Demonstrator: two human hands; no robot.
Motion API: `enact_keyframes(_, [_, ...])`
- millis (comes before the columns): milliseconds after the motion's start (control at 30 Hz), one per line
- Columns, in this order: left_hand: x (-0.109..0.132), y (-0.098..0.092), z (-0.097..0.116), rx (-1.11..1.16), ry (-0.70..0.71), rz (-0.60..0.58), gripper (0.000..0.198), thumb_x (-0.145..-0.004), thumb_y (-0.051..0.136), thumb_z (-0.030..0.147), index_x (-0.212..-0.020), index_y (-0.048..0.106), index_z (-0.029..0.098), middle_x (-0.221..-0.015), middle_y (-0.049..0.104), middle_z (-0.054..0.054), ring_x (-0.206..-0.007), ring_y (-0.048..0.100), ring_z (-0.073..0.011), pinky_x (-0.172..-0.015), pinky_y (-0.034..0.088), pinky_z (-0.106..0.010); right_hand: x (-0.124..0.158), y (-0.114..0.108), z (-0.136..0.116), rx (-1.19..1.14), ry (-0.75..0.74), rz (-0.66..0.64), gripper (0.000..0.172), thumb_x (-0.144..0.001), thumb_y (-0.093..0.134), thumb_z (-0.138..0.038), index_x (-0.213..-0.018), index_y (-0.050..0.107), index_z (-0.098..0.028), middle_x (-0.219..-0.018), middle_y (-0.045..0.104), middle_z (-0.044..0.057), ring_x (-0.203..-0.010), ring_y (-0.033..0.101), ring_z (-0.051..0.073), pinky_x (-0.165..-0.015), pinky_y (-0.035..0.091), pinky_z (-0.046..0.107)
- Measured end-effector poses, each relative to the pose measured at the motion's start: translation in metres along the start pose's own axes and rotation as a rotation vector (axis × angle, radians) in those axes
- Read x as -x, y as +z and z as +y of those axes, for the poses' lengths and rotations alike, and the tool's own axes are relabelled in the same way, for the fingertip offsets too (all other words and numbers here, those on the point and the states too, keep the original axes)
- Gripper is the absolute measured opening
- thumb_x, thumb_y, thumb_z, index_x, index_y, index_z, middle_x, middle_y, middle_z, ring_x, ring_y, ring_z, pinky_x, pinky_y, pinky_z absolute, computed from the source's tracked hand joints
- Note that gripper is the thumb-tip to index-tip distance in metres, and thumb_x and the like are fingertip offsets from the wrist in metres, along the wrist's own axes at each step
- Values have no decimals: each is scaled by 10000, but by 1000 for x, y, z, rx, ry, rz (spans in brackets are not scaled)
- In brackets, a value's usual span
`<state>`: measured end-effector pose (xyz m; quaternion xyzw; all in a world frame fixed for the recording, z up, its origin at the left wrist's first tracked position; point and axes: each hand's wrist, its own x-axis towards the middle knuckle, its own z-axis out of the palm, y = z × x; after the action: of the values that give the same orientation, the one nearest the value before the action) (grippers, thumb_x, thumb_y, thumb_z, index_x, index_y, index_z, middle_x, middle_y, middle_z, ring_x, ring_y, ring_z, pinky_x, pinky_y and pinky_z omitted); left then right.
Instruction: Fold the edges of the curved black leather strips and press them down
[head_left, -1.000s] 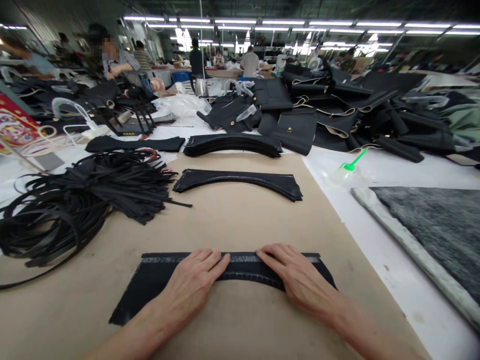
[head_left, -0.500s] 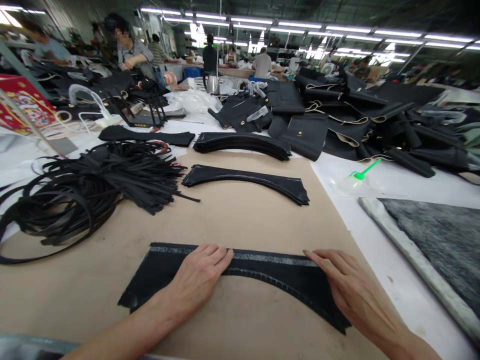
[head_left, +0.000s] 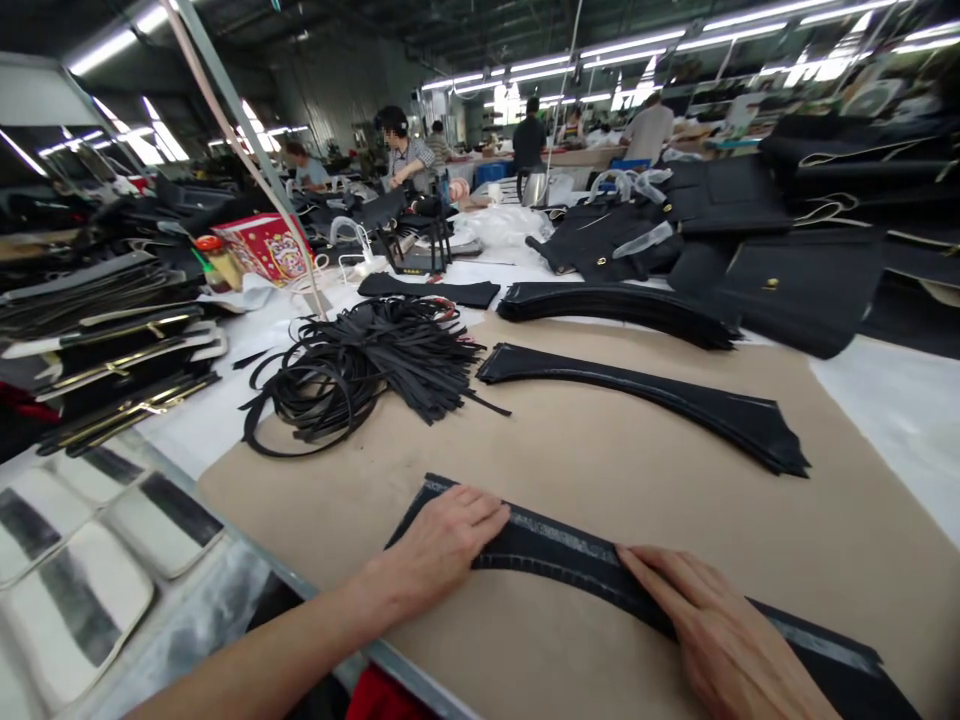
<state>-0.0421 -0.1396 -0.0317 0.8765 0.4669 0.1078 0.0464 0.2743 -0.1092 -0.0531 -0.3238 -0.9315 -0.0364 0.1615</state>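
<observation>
A black, curved piece of leather-like material (head_left: 559,545) lies on brown paper, with a greyish strip along its far edge and stitch-like marks along its inner curve. My left hand (head_left: 454,530) presses on its left part, the fingers laid over the strip. My right hand (head_left: 705,610) rests on it right of the middle, fingers stretched towards the far edge; the palm covers some of the piece. The piece's right end shows beyond this hand. Farther back lie a small stack of similar curved pieces (head_left: 637,395) and a thicker stack (head_left: 615,308).
Black strips (head_left: 405,350) lie tangled at the left of the brown paper (head_left: 600,450). Black bag parts (head_left: 795,280) are heaped at the back right. White panels with dark bands (head_left: 82,600) sit beyond the table's left edge. Several people work in the background.
My view has turned to the left, bringing the white panels and table edge into sight. My right hand has shifted from the piece's right end towards its middle. My left hand stays on its left part.
</observation>
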Motion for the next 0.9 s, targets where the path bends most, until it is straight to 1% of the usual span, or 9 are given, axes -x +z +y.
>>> enact_keyframes(167, [36,-18,-53,4,-24,19,406,-885,365,11,-1201,570,162,-1187,621,-76,-1132,535,-173,-1016,418,-353,-1,0,1,-18,-6,14,546,-795,304,-30,-1252,561,-184,-1127,630,70,-951,629,210,-788,581,351])
enact_keyframes(267, [48,-27,-71,44,-208,91,358,-878,382,23,-1088,632,171,-1095,651,-75,-1058,568,-189,-980,434,-378,0,3,3,-52,11,17,561,-830,296,-42,-1340,473,-198,-1082,638,63,-911,626,204,-761,563,339])
enact_keyframes(367, [45,-29,-69,63,-386,193,334,-880,361,24,-1025,636,144,-1029,644,-94,-1004,573,-194,-924,457,-360,-6,4,4,-81,46,38,435,-917,328,-146,-1321,476,-212,-1044,625,71,-885,607,221,-724,536,352])
enact_keyframes(433, [36,-28,-63,93,-408,190,297,-906,386,62,-1068,616,152,-1044,635,-81,-1006,566,-176,-916,458,-321,-17,3,0,-89,95,102,326,-967,357,-273,-1236,534,-220,-1035,602,85,-873,587,246,-714,510,387])
enact_keyframes(500, [26,-26,-56,126,-406,152,225,-910,461,113,-1050,625,178,-1023,633,-53,-983,563,-166,-900,458,-296,-37,3,-10,-148,148,129,302,-988,366,-345,-1185,555,-217,-1046,584,94,-895,567,258,-735,490,403])
enact_keyframes(633, [12,-27,-56,142,-415,62,133,-846,562,105,-930,640,173,-942,616,-48,-950,540,-199,-871,438,-331,-90,5,-48,-358,205,-57,225,-981,441,-249,-1161,565,-193,-1090,577,89,-1002,525,250,-855,456,397])
enact_keyframes(733, [6,-31,-63,155,-407,-1,113,-799,578,79,-826,626,178,-850,593,-29,-896,526,-202,-823,422,-327,-127,10,-75,-354,260,-199,173,-948,524,-185,-1100,606,-181,-1054,587,77,-1002,515,255,-876,432,412])
enact_keyframes(800, [4,-34,-66,173,-399,-28,114,-777,580,73,-767,613,182,-823,574,-22,-882,519,-200,-797,414,-315,-143,13,-87,-321,271,-242,138,-938,552,-186,-1055,623,-177,-1019,588,71,-988,516,259,-860,423,418])
enact_keyframes(900, [2,-38,-66,205,-389,-40,127,-756,566,56,-767,599,178,-879,572,-28,-914,515,-197,-801,408,-305,-155,18,-93,-290,264,-247,83,-923,579,-191,-988,628,-175,-978,586,63,-968,518,257,-836,404,409])
